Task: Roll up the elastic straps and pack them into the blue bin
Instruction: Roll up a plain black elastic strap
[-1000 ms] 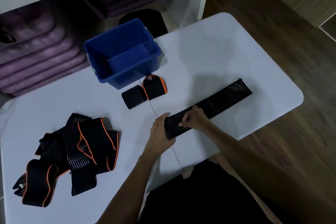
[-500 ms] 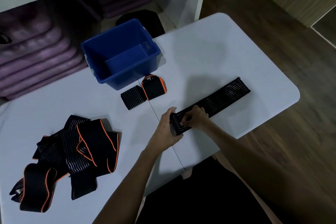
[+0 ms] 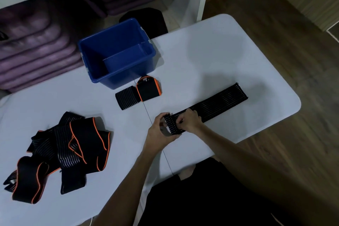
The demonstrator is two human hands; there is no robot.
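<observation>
Head view: starting the roll at the near end of a flat elastic strap.

The left hand (image 3: 159, 132) and right hand (image 3: 189, 121) both pinch the small roll (image 3: 171, 124) at the near end of the striped black strap (image 3: 218, 103), which lies flat on the white table (image 3: 211, 57). Turns should stay tight with edges aligned, the tail kept straight. Two rolled straps (image 3: 139, 92) wait beside the blue bin (image 3: 117, 55), which looks empty; a loose strap heap (image 3: 60, 150) lies well apart at left.

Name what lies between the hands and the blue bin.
In the head view, two rolled straps lie side by side between the hands and the blue bin.
</observation>
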